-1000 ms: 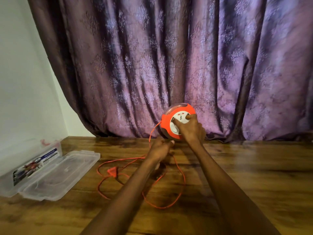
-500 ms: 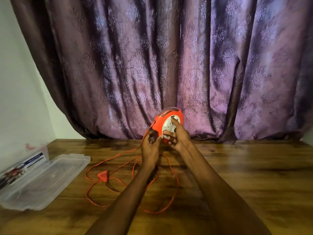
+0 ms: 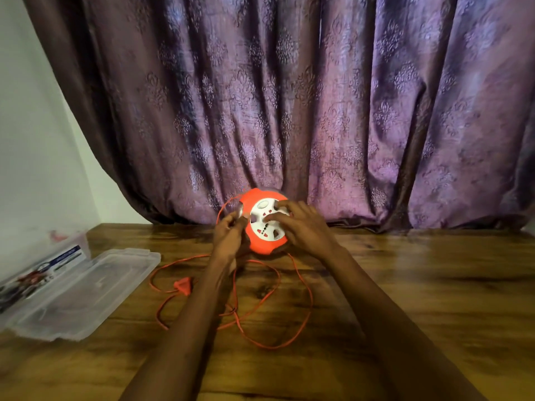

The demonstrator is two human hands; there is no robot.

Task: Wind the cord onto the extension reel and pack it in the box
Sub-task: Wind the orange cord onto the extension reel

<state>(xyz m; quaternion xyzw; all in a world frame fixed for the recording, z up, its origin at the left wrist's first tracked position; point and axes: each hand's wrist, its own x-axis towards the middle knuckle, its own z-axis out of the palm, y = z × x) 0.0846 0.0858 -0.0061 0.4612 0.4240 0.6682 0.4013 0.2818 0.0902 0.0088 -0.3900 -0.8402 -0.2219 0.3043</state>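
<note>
Open clear plastic box (image 3: 86, 290) at table's (image 3: 434, 285) left edge; orange cord (image 3: 301, 314) looped loose beside it; left hand (image 3: 228, 235) pinches cord at extension reel (image 3: 262, 224); right hand (image 3: 304, 227) grips reel's socket face

The light is dim and warm, with a purplish cast on the curtain (image 3: 318, 111). A soft sheen lies on the wooden bench (image 3: 434, 285) at the right. Both hands (image 3: 301, 227) and the forearms are dark and slightly blurred. The wide lens bends the edges, and the corners look soft.
</note>
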